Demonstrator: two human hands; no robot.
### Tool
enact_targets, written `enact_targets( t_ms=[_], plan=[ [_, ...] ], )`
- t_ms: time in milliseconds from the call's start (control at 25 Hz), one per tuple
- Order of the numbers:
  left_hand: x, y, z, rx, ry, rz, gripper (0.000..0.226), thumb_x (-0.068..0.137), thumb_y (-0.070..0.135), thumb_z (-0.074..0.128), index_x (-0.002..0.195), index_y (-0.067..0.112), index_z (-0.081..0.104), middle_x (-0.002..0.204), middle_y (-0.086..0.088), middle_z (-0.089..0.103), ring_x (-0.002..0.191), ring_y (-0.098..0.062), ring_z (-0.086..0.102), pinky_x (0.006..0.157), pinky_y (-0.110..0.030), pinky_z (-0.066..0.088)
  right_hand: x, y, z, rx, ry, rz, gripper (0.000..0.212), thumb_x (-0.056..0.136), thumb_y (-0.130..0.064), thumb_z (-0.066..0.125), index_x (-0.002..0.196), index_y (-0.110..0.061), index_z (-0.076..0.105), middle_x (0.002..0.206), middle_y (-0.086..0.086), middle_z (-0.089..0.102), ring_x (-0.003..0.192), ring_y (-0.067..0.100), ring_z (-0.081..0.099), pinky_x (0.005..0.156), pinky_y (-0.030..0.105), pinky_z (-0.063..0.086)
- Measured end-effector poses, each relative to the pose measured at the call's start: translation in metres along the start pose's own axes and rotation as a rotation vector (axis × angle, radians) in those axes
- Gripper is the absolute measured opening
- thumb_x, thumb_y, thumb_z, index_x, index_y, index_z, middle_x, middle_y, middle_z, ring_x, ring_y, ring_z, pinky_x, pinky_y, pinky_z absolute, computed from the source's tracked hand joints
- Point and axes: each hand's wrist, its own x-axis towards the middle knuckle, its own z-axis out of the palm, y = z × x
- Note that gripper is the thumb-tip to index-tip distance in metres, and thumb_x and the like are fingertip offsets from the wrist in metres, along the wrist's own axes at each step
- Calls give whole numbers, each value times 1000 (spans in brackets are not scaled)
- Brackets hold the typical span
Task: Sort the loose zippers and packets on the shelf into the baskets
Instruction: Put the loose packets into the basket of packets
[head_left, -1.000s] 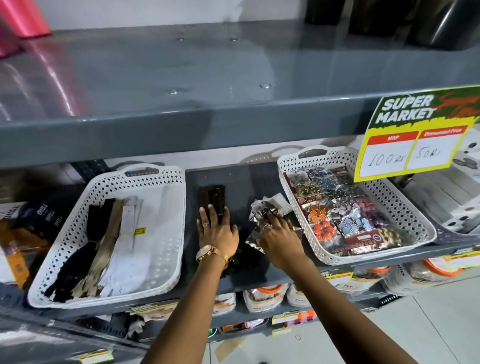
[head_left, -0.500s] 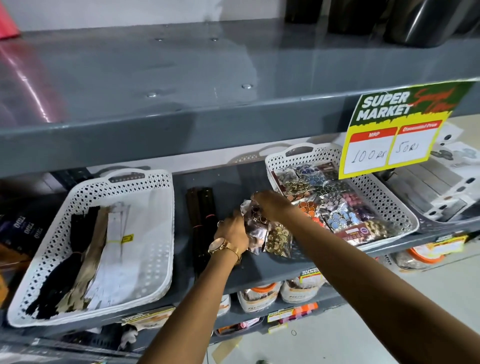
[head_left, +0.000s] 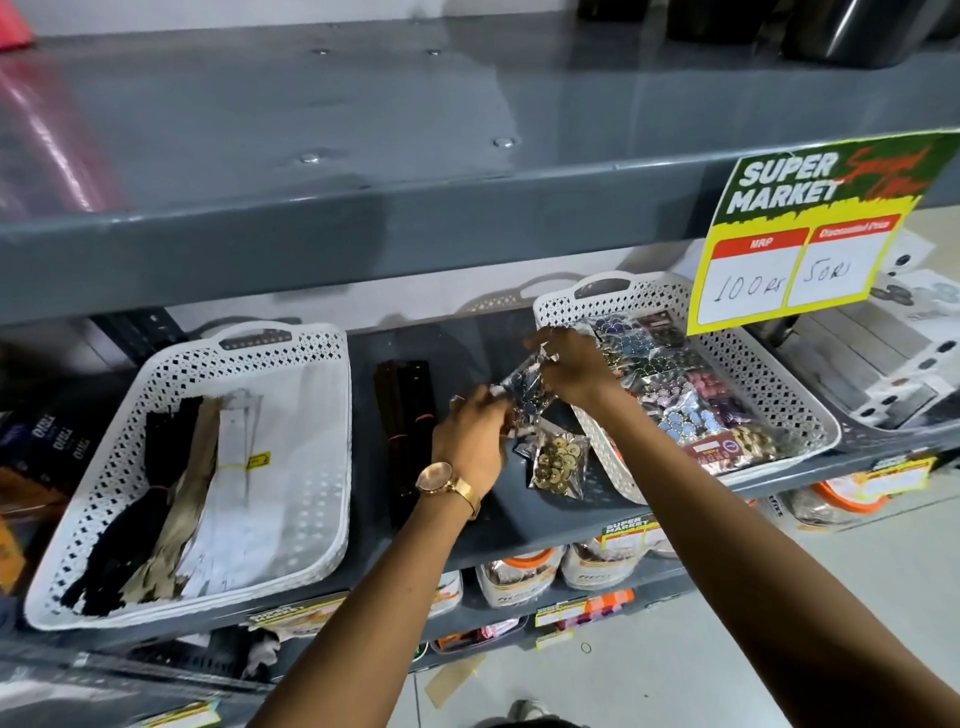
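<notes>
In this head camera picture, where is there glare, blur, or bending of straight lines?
Head view: soft glare lies on the glossy upper shelf; the left hand and the packets it holds are slightly motion-blurred; the shelf's front edge bows from wide-angle distortion; the price sign stays readable.

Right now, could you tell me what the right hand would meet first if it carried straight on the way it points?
Probably the near rim of the white perforated basket holding button packets; depth is unclear.

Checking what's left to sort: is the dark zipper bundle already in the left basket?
No, the dark zipper bundle lies on the shelf between both baskets.
</notes>
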Motion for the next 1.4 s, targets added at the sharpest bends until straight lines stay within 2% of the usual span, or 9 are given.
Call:
enact_targets(
  t_ms=[160,320,680,800,960,1040,1200,1320,1400],
  plan=[
    [-17,3,16,6,-241,-47,37,86,22,62,122,21,55,121,-7,59,111,-27,60,88,-37,52,-7,7,-3,72,-131,70,39,87,6,42,110,-15,66,141,11,51,121,23,56,91,25,45],
    [-12,-5,13,-162,-272,-69,42,78,32,70,118,23,58,120,-7,65,110,-28,61,86,-36,52,-28,22,-16,750,-123,278,22,87,8,52,100,-4,64,90,7,65,69,15,59,60,26,54],
    [35,-14,-8,-322,-433,-224,59,57,19,90,110,6,66,116,-11,67,106,-27,62,85,-28,47,-55,79,-59,962,72,398,21,87,1,59,96,-16,66,90,-1,69,84,15,61,67,32,50],
    [41,-1,-34,-563,-318,-191,33,64,18,86,90,9,70,88,-6,68,85,-19,58,68,-24,40,-56,107,-84,817,152,356,18,86,2,60,99,-9,67,89,3,68,77,16,60,63,27,52],
    [48,65,-49,-882,-316,-56,16,78,14,74,91,9,66,81,4,62,75,-9,56,63,-17,44,-42,138,-100,102,5,264,20,87,-5,59,104,-9,69,104,20,68,77,17,55,62,20,48],
    [54,106,-35,-734,-400,42,28,85,15,67,110,3,61,92,2,59,78,-6,53,59,-7,42,-35,150,-100,-5,-78,247,24,87,-6,59,109,-5,67,99,15,64,67,8,51,55,8,46],
    [56,152,11,-323,-497,35,35,89,15,61,122,7,52,108,-15,61,71,-16,48,48,-21,28,-24,175,-94,18,-121,238,16,82,-5,64,97,-8,69,84,-1,58,62,3,47,55,-2,43],
    [46,160,28,-169,-435,10,40,89,8,58,128,11,49,121,-19,61,105,-32,60,80,-33,44,-29,184,-86,-39,-104,219,11,81,-10,67,90,-16,65,82,-2,61,76,14,59,70,19,56],
    [41,158,29,0,-273,-36,51,85,23,65,132,20,46,133,-14,53,123,-34,50,106,-43,33,-42,180,-79,-121,12,125,16,82,-11,67,97,-16,64,101,7,65,89,25,66,77,32,58]
  ],
)
